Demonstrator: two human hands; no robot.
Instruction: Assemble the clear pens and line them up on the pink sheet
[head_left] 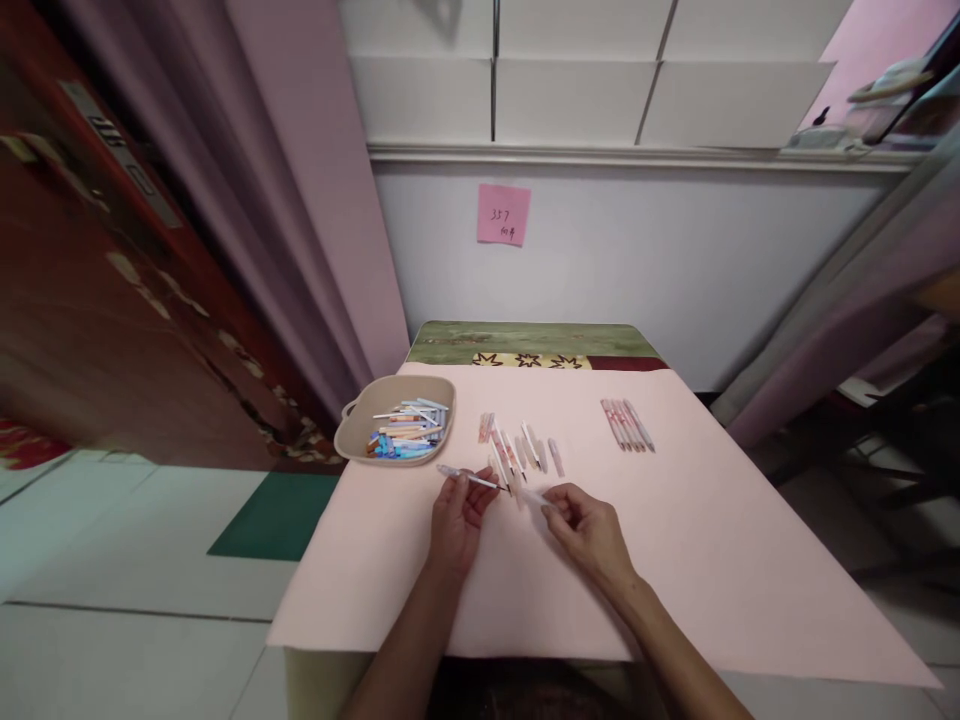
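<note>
Between the fingers of my left hand (459, 515) is a slim white pen part (469, 478) with a dark tip pointing right. My right hand (585, 520) pinches a pale, translucent pen piece (534, 497), its left end close to the dark tip. Just beyond my hands, several loose pen parts (531, 445) lie on the pink tablecloth (675, 560), some white with dark tips, some pinkish. Short patterned pieces (486, 428) lie at the left of this group. Several pens (627, 425) rest side by side in a row farther right.
A beige basket (349, 435) holding many blue, white and orange pen parts stands at the table's left edge. Behind the table is a white wall with a pink note (503, 214). A purple curtain (300, 200) hangs at the left.
</note>
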